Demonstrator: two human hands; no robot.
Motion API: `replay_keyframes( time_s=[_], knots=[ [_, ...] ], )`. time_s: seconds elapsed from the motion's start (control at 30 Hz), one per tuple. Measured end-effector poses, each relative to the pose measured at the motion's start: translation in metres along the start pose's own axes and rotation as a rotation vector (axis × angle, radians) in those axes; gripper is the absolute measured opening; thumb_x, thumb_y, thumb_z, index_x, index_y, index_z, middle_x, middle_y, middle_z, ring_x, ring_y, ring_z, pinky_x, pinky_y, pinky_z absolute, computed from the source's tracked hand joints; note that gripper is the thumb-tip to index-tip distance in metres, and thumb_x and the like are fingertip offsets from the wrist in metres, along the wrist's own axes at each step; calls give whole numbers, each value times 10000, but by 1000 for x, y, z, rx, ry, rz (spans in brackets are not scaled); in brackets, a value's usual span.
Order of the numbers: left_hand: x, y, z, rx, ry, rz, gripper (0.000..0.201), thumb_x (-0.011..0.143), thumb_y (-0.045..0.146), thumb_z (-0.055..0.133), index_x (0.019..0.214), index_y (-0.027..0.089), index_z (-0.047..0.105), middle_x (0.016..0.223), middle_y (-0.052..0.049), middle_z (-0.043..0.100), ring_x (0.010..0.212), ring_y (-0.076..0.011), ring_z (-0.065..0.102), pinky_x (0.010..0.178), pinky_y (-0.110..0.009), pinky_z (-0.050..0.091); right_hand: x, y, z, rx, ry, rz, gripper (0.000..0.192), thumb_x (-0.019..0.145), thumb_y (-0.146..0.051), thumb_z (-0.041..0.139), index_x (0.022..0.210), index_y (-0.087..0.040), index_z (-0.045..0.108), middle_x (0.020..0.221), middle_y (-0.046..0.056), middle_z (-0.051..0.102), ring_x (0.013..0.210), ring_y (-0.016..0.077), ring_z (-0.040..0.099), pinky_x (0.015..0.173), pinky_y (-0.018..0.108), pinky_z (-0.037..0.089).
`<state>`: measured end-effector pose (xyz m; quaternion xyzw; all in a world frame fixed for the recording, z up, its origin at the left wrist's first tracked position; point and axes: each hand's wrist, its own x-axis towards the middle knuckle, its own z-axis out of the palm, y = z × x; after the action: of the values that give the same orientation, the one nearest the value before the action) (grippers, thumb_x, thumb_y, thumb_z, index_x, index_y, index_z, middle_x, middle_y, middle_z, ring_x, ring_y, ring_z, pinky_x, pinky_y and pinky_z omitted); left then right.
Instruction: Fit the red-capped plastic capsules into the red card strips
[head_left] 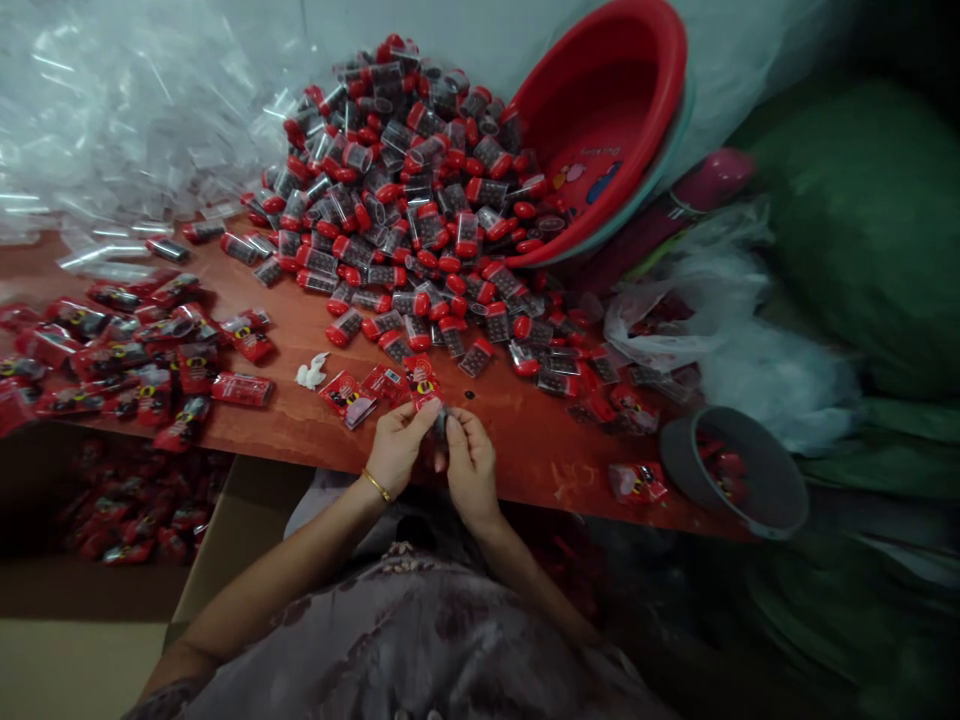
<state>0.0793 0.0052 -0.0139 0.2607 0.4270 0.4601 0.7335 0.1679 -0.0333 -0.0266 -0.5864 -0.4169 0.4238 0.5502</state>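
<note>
Near the front edge of the table, my left hand [397, 447] and my right hand [472, 465] meet with fingers closed. A red printed wrapper [421, 376] sticks up from the fingertips of my left hand, which wears a gold bangle. Between both hands is a small dark tube [441, 427], mostly covered by fingers; my right thumb and fingers pinch it. Just left of the hands lie flat red printed wrappers [349, 400]. Beyond them rises a large heap of clear tubes with red caps and dark contents [390, 215].
Filled red packets [154, 390] lie at left, above an open cardboard box [225, 530] holding more. Clear empty tubes [135, 110] pile up at back left. A red basin [600, 110] leans behind the heap. A grey bowl [679, 450] and plastic bag [675, 335] sit at right.
</note>
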Motion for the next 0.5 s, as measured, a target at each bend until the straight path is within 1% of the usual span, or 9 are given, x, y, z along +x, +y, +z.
replay_keyframes(
  time_s=[0.13,0.17,0.23,0.3,0.37,0.43,0.5],
  knots=[
    [1,2,1,-63,38,18,406,529,467,803,663,126,628,592,13,607,519,-65,529,503,-176,428,2,4,-4,-158,-19,-77,226,891,-410,466,959,-206,536,577,-56,517,420,84,459,422,206,383],
    [1,2,1,-73,40,17,408,516,458,811,665,126,630,590,13,609,514,-66,530,503,-179,430,2,4,-4,-176,-21,-80,224,891,-405,467,959,-205,539,575,-54,520,423,85,461,426,207,386],
    [-1,-1,2,-60,38,19,415,520,474,803,671,132,623,544,30,581,440,-61,493,434,-184,391,2,4,-3,-167,4,-66,225,897,-398,449,945,-200,544,613,-36,554,452,90,483,445,210,404],
    [-3,-5,3,-8,40,31,429,554,524,767,646,137,606,459,53,516,355,-51,426,363,-185,315,3,2,1,-133,64,-63,229,898,-390,436,924,-193,550,711,0,609,533,103,535,495,220,444],
    [-6,-7,3,51,44,56,442,581,557,736,621,138,598,406,65,465,324,-46,389,345,-185,278,3,0,4,-121,110,-86,223,890,-383,445,909,-189,554,790,30,636,625,122,579,551,233,475],
    [-6,-5,2,72,45,85,443,577,561,735,630,139,611,421,62,482,341,-46,392,356,-188,294,3,-1,5,-111,103,-91,217,886,-388,452,914,-193,544,770,26,635,602,123,581,534,234,477],
    [-4,-1,1,47,50,128,426,577,545,742,662,142,634,499,44,546,407,-54,443,406,-189,355,3,-2,5,-80,53,-65,218,890,-401,443,935,-202,521,683,-7,608,492,108,545,467,228,453]
  ],
)
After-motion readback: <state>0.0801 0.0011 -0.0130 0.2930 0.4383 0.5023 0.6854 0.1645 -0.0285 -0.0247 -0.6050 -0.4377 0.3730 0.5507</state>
